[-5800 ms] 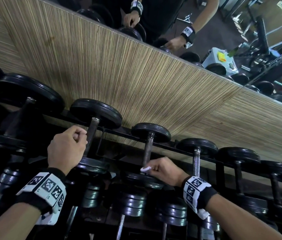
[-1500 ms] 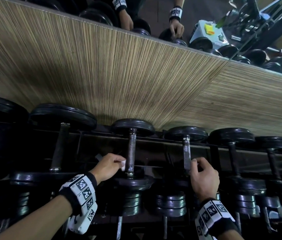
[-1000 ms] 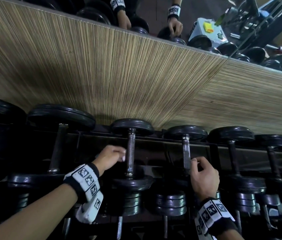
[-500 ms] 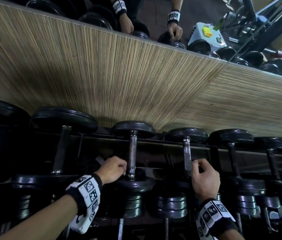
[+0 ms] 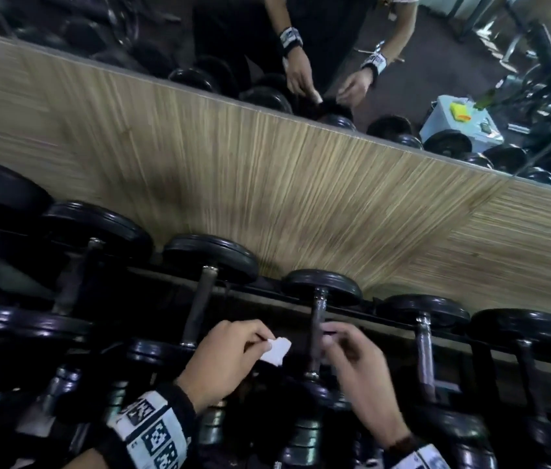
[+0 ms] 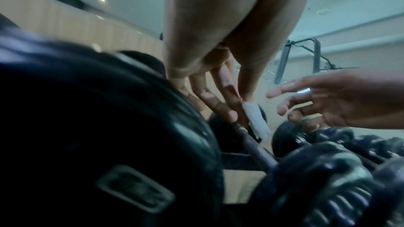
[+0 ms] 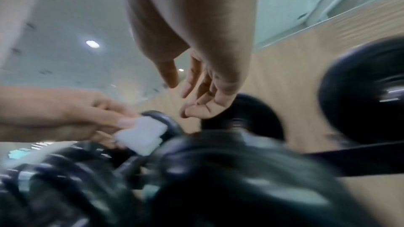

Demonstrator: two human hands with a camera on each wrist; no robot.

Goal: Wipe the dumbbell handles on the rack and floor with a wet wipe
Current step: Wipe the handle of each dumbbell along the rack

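Dumbbell handles run in a row on the black rack, discs at each end, against a wood-grain wall panel. Wet wipe, small folded white piece, is pinched between thumb and fingertips of the left hand, held just left of the middle dumbbell handle, not clearly touching it. Right hand is at that same handle from the right side, fingers loosely spread and relaxed, gripping nothing per the wrist views; contact with the bar cannot be told, blur. Both hands close together, wipe between them. Mirror above the panel reflects the person's arms and wristbands. More dumbbells on a lower tier below the hands.
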